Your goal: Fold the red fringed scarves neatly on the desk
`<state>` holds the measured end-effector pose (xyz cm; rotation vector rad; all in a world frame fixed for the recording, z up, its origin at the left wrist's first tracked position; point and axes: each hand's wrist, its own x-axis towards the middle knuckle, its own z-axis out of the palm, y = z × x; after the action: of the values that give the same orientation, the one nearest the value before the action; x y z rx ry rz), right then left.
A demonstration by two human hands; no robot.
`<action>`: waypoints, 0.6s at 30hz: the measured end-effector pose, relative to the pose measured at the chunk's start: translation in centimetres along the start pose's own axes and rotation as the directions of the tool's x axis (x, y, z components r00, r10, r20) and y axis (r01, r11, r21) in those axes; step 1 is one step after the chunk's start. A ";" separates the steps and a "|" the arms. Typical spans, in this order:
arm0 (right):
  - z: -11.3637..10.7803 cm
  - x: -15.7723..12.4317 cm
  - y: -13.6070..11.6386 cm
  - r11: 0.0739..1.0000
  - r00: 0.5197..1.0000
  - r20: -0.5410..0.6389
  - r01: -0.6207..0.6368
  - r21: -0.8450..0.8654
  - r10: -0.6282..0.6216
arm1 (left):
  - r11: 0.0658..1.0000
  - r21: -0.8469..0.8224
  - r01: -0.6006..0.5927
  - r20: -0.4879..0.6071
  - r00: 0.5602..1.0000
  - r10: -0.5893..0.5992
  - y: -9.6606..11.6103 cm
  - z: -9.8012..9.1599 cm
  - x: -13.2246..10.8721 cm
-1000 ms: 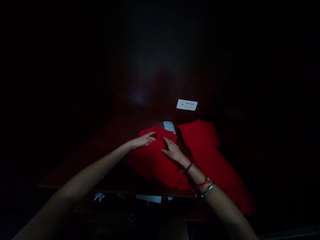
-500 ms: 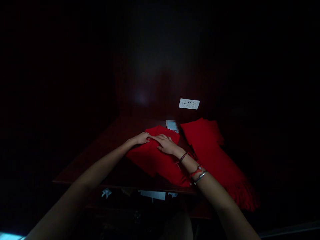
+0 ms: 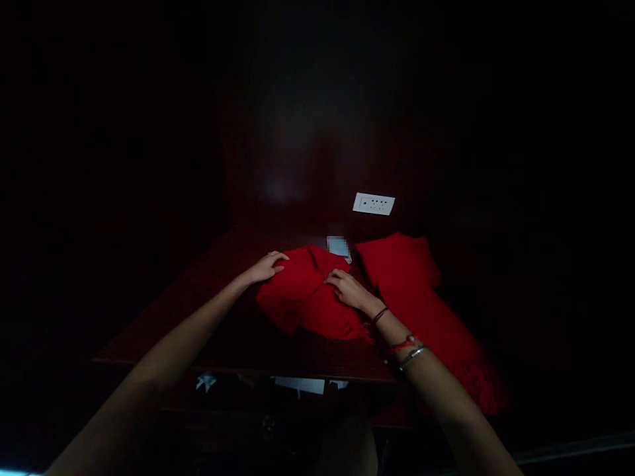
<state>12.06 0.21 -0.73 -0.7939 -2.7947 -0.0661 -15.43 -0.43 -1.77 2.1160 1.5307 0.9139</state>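
Observation:
A bunched red fringed scarf (image 3: 302, 301) lies on the dark wooden desk, a fold showing across its middle. My left hand (image 3: 266, 267) rests at the scarf's upper left edge, fingers stretched over the cloth and thumb apart from them. With its fingers closed, my right hand (image 3: 347, 289) pinches the cloth near that fold, right of the middle. Some fringe shows below my right wrist. Beyond the right forearm lies a second red scarf (image 3: 411, 277), folded at its far end, its fringe hanging toward the desk's front right.
Behind the scarf lies a pale blue, pixelated flat item (image 3: 338, 246). A white socket plate (image 3: 374, 203) is on the back wall. Below the front edge of the desk (image 3: 208, 360), white papers (image 3: 300, 385) show on a lower shelf. The surroundings are very dark.
My hands have moved apart: the left went left, the right slightly right and down. The near scarf's lower edge has drawn back from the desk's front edge, and its fold has changed shape.

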 end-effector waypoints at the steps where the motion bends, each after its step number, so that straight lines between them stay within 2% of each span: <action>1: 0.0 0.5 -0.1 1.000 0.999 -0.040 0.021 0.011 -0.021 | 0.996 0.074 -0.050 0.024 0.999 0.049 0.5 0.2 0.2; 3: -0.1 1.6 -0.3 0.998 0.997 -0.052 0.054 0.019 -0.052 | 0.976 0.193 -0.098 0.116 0.990 0.076 1.5 0.6 0.7; 6: -0.3 3.2 -0.5 0.999 0.993 0.116 0.037 0.000 -0.037 | 0.971 0.232 -0.057 0.232 0.973 0.002 2.5 1.3 1.5; 8: -0.5 3.7 -0.6 0.999 0.979 0.205 0.007 -0.049 0.004 | 0.982 0.183 -0.040 0.234 0.972 -0.004 2.6 1.2 1.9; 9: -0.6 3.7 -0.7 0.997 0.975 0.220 0.003 -0.082 0.015 | 0.994 0.111 -0.016 0.199 0.980 -0.006 2.5 1.0 2.0; 11: -1.0 3.1 -0.6 0.989 0.974 0.225 0.024 -0.149 0.010 | 0.985 -0.165 0.049 0.064 0.997 -0.039 1.9 0.4 1.8; 13: -1.5 2.2 -0.4 0.977 0.969 0.247 0.057 -0.207 -0.004 | 0.876 -0.479 0.059 -0.128 0.982 -0.136 1.0 -0.6 1.4; 14: -1.7 1.7 -0.1 0.972 0.964 0.266 0.069 -0.227 -0.006 | 0.828 -0.556 0.063 -0.206 0.956 -0.211 0.3 -1.2 1.0; 16: -2.1 0.8 0.4 0.968 0.955 0.296 0.077 -0.237 -0.003 | 0.812 -0.564 0.146 -0.290 0.886 -0.361 -1.1 -2.4 0.1; 18: -2.4 0.4 0.8 0.973 0.953 0.302 0.085 -0.216 -0.016 | 0.829 -0.475 0.295 -0.307 0.827 -0.471 -2.3 -3.5 -0.9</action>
<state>12.62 0.81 1.64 -0.8452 -3.1365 -0.3038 -19.66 -0.77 -0.97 1.2916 1.6949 1.4345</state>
